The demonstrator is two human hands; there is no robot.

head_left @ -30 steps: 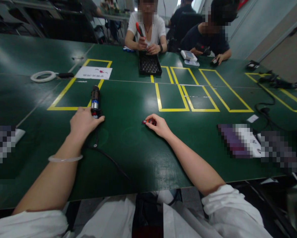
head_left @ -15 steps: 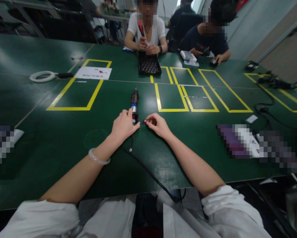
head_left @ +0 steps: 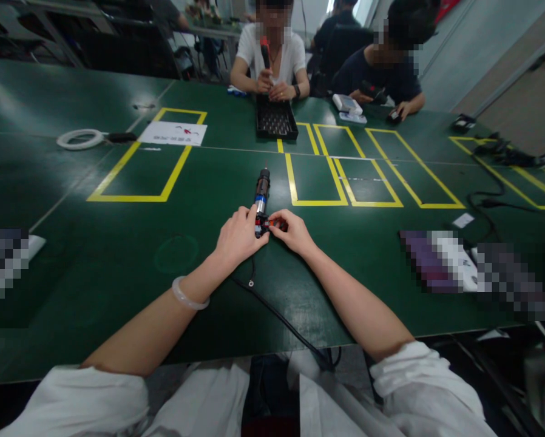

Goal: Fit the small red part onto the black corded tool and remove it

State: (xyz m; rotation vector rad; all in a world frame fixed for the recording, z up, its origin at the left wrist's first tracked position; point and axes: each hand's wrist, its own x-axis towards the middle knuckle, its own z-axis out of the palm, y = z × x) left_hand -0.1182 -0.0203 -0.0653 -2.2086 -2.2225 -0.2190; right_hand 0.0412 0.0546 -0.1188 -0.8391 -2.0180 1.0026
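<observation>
On the green tabletop (head_left: 94, 261), at far left, a white ring (head_left: 80, 139) lies beside a white sheet (head_left: 175, 132), which rests across a yellow outline (head_left: 129, 198); the tape probably marks off a place for things.

Near the centre, the left hand (head_left: 240, 235) has its fingers curled around the near end of a cylindrical tool (head_left: 262, 189), banded black, blue and silver. The tool lies on the tabletop with its narrow tip pointing away from the wearer. This grip presumably steadies the round barrel, which could otherwise roll, and leaves the barrel's far part uncovered. A black cord (head_left: 284, 318) runs from beneath this hand over the near edge, clear of both hands' fingers.

Just right of the tool, the right hand (head_left: 295, 232) pinches a small red-and-black piece (head_left: 279, 224) between thumb and forefinger. The piece's left end projects from the pinch toward the tool's near end, seemingly so that this end stays exposed. Whether the two touch cannot be told. Farther right, a purple-and-white item (head_left: 429, 258) lies well apart from the hands.
</observation>
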